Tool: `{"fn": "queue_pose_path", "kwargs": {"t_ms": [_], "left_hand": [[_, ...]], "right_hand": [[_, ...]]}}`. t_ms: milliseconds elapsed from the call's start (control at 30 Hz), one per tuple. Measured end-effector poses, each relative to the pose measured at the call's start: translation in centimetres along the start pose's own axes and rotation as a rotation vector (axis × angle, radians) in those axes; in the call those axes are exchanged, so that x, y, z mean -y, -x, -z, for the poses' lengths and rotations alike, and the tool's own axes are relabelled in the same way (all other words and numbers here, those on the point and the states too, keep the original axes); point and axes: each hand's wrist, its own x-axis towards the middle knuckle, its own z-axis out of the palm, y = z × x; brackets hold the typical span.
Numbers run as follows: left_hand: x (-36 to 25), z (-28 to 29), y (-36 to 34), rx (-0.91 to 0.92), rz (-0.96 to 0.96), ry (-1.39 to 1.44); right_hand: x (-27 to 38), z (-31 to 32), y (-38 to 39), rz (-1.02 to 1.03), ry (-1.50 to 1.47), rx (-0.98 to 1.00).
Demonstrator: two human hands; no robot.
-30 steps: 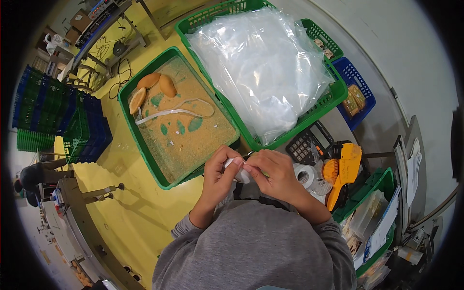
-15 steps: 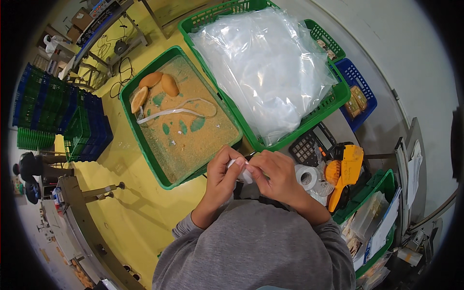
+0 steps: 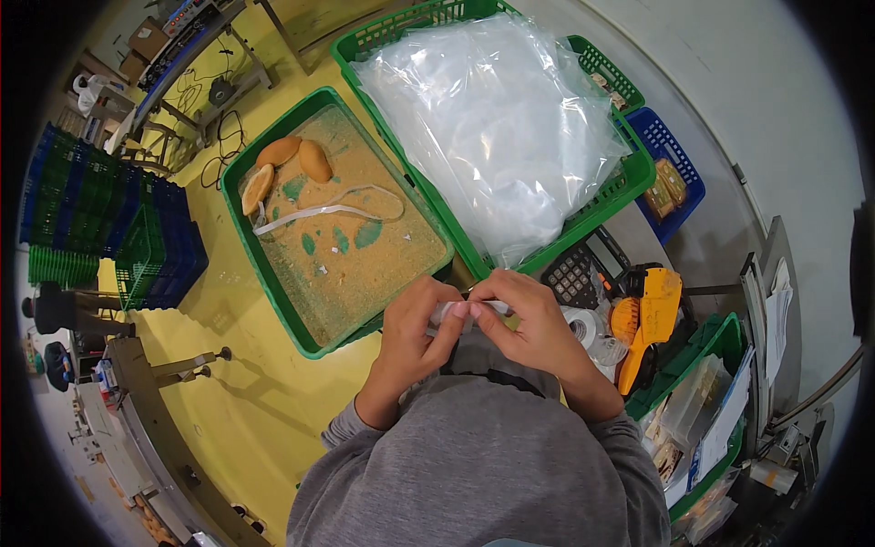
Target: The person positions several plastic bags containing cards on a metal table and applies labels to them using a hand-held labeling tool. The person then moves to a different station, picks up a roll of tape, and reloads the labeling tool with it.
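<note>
My left hand (image 3: 412, 333) and my right hand (image 3: 533, 330) meet in front of my body, thumbs and fingertips pinched together. Between them is a small white piece (image 3: 500, 308), perhaps paper or tape; most of it is hidden by my fingers. Just beyond my left hand lies a green tray (image 3: 314, 348) strewn with crumbs. Bread rolls (image 3: 314, 162) and a long curled white strip (image 3: 314, 213) rest in it. To the right of my right hand are a white roll (image 3: 581, 326), a black calculator (image 3: 572, 278) and a yellow-orange handheld label gun (image 3: 658, 305).
A large green crate (image 3: 643, 187) holds a heap of clear plastic bags (image 3: 497, 137). Behind it stands a blue basket (image 3: 697, 187) with packaged food. At the right, a green crate (image 3: 740, 342) contains papers and packets. Stacked crates (image 3: 91, 201) stand left on the yellow floor.
My fingertips have come closer together, and the white piece now lies stretched sideways between them. My right hand has shifted slightly up and left. The whole view has shifted a little.
</note>
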Motion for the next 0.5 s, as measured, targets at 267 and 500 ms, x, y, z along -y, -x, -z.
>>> {"fn": "queue_pose_path", "kwargs": {"t_ms": [267, 500], "left_hand": [[0.0, -0.8, 1.2, -0.053, 0.171, 0.326], [1.7, 1.3, 0.9, -0.306, 0.405, 0.523]], "right_hand": [[-0.1, -1.1, 0.7, 0.262, 0.137, -0.125], [-0.5, -0.6, 1.9, 0.245, 0.077, -0.465]]}}
